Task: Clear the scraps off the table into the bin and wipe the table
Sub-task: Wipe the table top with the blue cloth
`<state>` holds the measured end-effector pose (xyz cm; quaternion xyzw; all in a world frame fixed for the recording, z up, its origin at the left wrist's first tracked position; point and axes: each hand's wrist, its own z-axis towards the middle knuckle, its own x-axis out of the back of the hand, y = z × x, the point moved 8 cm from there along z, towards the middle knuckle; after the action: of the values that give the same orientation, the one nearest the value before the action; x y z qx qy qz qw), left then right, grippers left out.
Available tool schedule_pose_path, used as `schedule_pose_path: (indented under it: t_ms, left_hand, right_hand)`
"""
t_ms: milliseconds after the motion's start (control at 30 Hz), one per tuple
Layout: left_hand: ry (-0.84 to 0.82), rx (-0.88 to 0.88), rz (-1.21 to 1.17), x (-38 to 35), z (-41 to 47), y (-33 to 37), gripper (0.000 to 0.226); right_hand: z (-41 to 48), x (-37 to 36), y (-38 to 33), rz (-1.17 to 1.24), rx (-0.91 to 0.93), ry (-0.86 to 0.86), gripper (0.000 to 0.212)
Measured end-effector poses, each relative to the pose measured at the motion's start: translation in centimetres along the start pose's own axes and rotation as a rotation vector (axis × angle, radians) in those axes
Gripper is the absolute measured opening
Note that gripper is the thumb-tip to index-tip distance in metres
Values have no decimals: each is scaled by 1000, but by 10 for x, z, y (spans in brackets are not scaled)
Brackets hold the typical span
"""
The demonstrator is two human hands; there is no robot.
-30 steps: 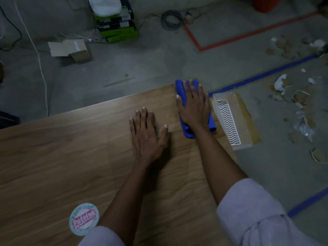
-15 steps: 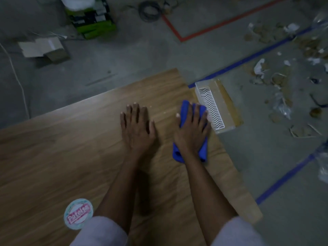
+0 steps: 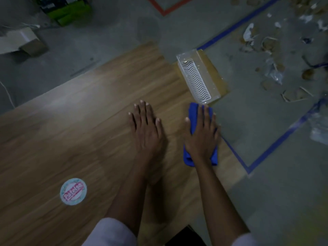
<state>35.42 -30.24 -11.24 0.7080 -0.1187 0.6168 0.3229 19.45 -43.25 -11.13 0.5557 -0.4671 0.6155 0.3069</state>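
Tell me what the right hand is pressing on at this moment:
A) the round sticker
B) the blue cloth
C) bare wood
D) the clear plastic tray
B: the right hand lies flat, fingers straight, on the blue cloth near the right edge of the table, while the left hand rests flat on the bare wood beside it.
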Motion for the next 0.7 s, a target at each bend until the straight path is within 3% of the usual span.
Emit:
schedule_pose_path:
  t_ms: [67,167,367,467,567,700]
  left_hand:
    - [3,-8,24,0,-15,4,62]
    - [-1,-5,23,-1,-27,8,62]
    - [37,-28,81,-5,-23,5,62]
    - [36,-41,81,-5,-24,5,62]
    - [8,-32,57,-2,-33,9,62]
    - [-36,-48,51,-2,-58,9,64]
  right_hand:
    - [-12,2,29,5,-137,-13,65]
    - [-6,-3,11,12,-213,-28,67]
    - [45,-16,-86,43,117,-11,69]
    - [48,-19,-95,19,233,-12,67]
    - [14,-9,-60,13,250,8,66]
    - [-58,8,37,-10,30,10,65]
